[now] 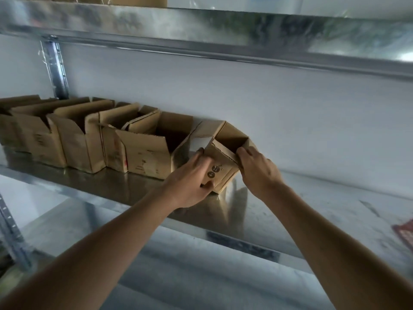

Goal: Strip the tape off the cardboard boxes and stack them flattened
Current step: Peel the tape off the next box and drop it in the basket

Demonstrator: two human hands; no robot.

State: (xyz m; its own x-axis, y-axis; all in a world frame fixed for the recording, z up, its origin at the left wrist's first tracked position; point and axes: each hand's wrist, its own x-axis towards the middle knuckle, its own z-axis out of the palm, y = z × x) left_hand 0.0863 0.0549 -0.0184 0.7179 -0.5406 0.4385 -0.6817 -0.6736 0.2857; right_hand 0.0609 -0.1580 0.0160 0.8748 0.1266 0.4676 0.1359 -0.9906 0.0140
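A small open-topped cardboard box (223, 168) with dark round printed marks stands tilted on the metal shelf (312, 198), at the right end of a row of boxes. My left hand (190, 182) grips its left side, fingers over the top edge and thumb at the bottom corner. My right hand (257, 168) holds the box's right rim, fingers curled over the edge. To the left, several open brown cardboard boxes (145, 151) stand side by side along the shelf's back.
The white wall (245, 97) runs behind the shelf. Another metal shelf (201, 30) hangs overhead. An upright steel post (55, 68) stands at the left. A red object (404, 233) lies at the shelf's right edge.
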